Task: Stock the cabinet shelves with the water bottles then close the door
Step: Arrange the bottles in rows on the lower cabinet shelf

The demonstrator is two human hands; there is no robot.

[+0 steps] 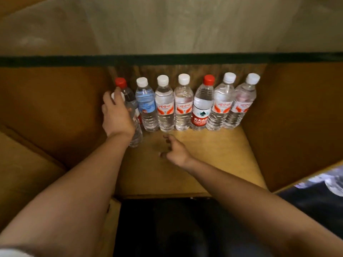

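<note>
Nearest, both bare forearms reach forward into the open wooden cabinet, over a dark gap at the front edge of the shelf (213, 164). At the far right edge, part of a clear bottle (336, 186) lies on a dark surface outside the cabinet.

The right hand (176, 150) hangs just above the middle of the shelf, fingers loosely spread and holding nothing. The left hand (116, 114) is farther in and to the left, wrapped around the upper part of a clear white-capped bottle (136, 135), whose base stands on the shelf in front of the row.

Behind it, against the back wall, seven bottles stand upright side by side, touching or nearly so: a red-capped bottle (121, 83) at the far left, partly hidden by the hand, then a blue-labelled bottle (146, 106), two with orange-and-white labels (165, 108), a red-labelled bottle (202, 110) with a red cap, and two more orange-labelled ones reaching the right wall (297, 117).
</note>
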